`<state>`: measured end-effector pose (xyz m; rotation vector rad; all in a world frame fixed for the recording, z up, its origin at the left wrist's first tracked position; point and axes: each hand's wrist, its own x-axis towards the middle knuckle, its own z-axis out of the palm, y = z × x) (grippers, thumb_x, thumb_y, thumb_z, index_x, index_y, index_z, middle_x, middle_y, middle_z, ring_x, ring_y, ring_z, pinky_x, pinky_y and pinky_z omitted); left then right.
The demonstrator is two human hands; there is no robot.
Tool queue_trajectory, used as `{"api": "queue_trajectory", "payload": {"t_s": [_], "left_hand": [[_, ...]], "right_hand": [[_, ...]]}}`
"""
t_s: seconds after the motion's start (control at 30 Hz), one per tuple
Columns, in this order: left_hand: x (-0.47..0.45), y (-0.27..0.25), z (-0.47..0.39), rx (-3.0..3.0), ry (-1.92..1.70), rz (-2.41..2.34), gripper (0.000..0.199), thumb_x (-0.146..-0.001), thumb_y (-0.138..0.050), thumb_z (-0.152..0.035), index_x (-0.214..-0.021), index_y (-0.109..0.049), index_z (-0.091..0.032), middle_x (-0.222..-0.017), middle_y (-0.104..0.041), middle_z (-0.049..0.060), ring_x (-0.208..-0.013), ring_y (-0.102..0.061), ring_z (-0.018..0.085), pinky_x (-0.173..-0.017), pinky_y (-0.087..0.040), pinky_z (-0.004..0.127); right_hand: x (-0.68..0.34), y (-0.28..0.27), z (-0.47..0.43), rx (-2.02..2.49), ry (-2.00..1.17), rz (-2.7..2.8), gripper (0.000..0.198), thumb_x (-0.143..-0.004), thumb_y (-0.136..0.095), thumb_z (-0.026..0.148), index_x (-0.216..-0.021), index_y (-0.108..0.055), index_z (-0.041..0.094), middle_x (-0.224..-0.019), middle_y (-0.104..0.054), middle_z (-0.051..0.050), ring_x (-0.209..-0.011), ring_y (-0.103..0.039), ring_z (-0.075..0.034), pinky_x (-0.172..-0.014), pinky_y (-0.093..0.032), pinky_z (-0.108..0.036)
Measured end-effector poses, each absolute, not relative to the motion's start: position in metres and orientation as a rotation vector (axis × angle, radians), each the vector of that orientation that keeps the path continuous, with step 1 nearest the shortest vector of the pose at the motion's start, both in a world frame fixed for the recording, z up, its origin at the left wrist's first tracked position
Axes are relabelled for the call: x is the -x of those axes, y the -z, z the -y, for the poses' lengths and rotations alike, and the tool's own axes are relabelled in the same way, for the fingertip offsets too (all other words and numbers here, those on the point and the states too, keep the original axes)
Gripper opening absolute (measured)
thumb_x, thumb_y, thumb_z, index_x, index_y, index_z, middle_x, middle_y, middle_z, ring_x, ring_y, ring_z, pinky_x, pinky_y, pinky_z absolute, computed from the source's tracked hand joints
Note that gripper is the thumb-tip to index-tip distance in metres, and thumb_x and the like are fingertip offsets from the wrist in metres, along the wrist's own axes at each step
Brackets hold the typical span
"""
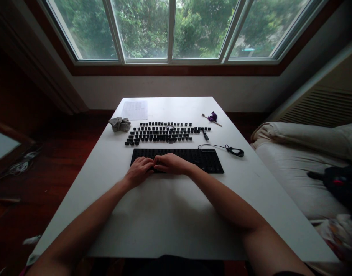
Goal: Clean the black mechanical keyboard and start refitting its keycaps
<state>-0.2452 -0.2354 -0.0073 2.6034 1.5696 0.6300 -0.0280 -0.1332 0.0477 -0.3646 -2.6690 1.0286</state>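
A black keyboard [206,161] lies flat on the white table [164,222], and both hands are at its left part. My left hand [140,169] rests over the left end, fingers stretched across the keys and thumb towards the right. Touching or nearly touching its fingertips is my right hand [170,163], its fingers curled in a pinch low on the board. What the pinch holds, if anything, is hidden. Behind the keyboard, loose black keycaps [155,132] stand in several rows. The keyboard's cable [236,152] runs out to the right and ends in a bundled coil.
A grey cloth [120,124] lies at the table's left edge, beside a sheet of paper [135,110]. Towards the back right are a toothbrush-like stick [217,123] and a crumpled purple thing [213,116]. A cushioned seat [288,180] stands right of the table.
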Motion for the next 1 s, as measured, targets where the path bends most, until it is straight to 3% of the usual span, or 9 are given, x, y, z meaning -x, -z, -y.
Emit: {"api": "queue_trajectory", "payload": {"t_s": [0.4,1.0], "left_hand": [[0.247,0.006,0.237,-2.561,-0.647,-1.581,0.02,-0.099,-0.055,-0.035,-0.111,-0.065,-0.022,-0.118,-0.067,0.007,-0.107,-0.057,0.024,-0.095,-0.043,0.042],[0.256,0.01,0.233,-2.493,-0.614,-1.548,0.022,-0.097,-0.059,-0.037,-0.112,-0.061,-0.022,-0.119,-0.064,0.008,-0.11,-0.055,0.026,-0.098,-0.039,0.044]], "right_hand": [[0.033,-0.028,0.141,0.417,-0.687,2.709,0.016,-0.09,-0.068,0.032,-0.099,-0.064,0.02,-0.08,-0.068,-0.001,-0.069,-0.058,-0.014,-0.063,-0.034,-0.023],[0.037,-0.002,0.142,0.41,-0.909,2.414,0.018,-0.094,-0.064,0.037,-0.098,-0.063,0.019,-0.083,-0.067,-0.001,-0.073,-0.059,-0.014,-0.07,-0.045,-0.024]]}}
